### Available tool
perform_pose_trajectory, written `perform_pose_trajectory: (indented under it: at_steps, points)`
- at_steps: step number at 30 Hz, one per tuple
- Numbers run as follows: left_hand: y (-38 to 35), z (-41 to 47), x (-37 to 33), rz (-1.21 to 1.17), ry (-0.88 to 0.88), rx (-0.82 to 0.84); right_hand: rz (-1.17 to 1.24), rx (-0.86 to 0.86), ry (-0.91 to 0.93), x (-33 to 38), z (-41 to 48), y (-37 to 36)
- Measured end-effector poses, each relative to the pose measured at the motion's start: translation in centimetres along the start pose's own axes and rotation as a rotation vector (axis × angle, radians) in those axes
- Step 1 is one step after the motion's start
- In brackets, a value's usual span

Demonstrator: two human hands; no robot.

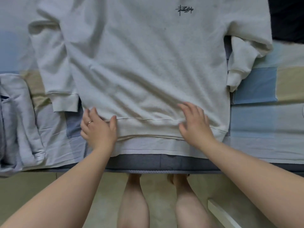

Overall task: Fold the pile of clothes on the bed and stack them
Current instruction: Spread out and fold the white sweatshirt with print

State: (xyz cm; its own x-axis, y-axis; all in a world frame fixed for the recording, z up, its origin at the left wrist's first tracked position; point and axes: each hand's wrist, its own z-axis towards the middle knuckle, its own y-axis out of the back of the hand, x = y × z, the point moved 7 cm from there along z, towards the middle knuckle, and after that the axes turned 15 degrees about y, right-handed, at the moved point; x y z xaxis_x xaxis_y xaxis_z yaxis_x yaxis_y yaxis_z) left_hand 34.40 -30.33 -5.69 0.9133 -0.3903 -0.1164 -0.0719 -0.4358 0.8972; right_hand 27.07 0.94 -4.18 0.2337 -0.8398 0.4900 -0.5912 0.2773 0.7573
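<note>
Your left hand (98, 130) lies flat on the near corner of the sweatshirt (144, 63). Its fingers (92, 112) are nearly straight and point to 12 o'clock, the thumb is spread across the hem band (148, 129), and nothing is gripped. Your right hand (195, 124) presses the same band over at 3 o'clock from the left, palm down, fingers fanned and loosely bent. The sweatshirt is soft, off-white fleece, lightly rumpled, with a small dark logo (184, 10) up at 12 o'clock. It spreads flat on the bed (263, 120) from your hands toward 12 o'clock, one sleeve (56, 71) lying down the 9 o'clock side and the other (243, 60) bunched at 3 o'clock. The sheet is a blue and beige patchwork. A pale folded garment (13, 120) sits at 9 o'clock.
</note>
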Motion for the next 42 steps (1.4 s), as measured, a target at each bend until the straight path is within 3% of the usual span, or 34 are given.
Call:
perform_pose_trajectory:
  at_steps: [4, 7, 9, 11, 18, 22, 26, 29, 34, 38, 40, 42]
  points:
    - [0.1, 4.3, 3.1, -0.405, 0.263, 0.136, -0.068, 0.145, 0.193, 7.8, 5.1, -4.7]
    - [0.2, 6.1, 4.5, -0.4, 0.305, 0.167, -0.133, 0.222, 0.237, 12.0, 7.7, -7.9]
    - [-0.4, 6.8, 4.8, -0.435, 0.284, 0.298, -0.138, 0.287, 0.226, 13.4, 8.5, -9.9]
    - [-0.9, 7.4, 4.9, -0.402, 0.214, 0.417, -0.137, 0.352, 0.173, 13.7, 8.9, -11.5]
    - [0.5, 8.7, 10.0, 0.013, 0.183, 0.478, -0.187, 0.558, 0.056, 14.1, 8.7, -12.0]
    - [5.1, 9.1, 8.7, -0.016, 0.129, 0.361, -0.044, 0.632, -0.003, 15.7, 9.6, -10.2]
    - [10.3, 12.2, 5.3, -0.119, 0.109, 0.181, -0.004, 0.522, 0.02, 17.6, 12.4, -6.0]
    - [12.4, 16.3, 1.9, -0.207, 0.108, 0.16, 0.056, 0.432, 0.042, 18.9, 15.0, -3.0]
    - [11.7, 23.7, -2.8, -0.276, 0.244, 0.28, 0.096, 0.266, 0.034, 20.7, 20.9, -0.4]
    - [8.3, 27.3, -3.4, -0.255, 0.428, 0.565, 0.129, 0.195, -0.063, 21.2, 24.4, -1.1]
    - [9.4, 28.6, -4.1, -0.154, 0.307, 0.579, 0.137, 0.182, -0.135, 21.8, 24.9, -1.7]
    - [14.1, 30.2, -6.3, -0.072, 0.03, 0.427, 0.131, 0.18, -0.192, 23.2, 24.5, -1.9]
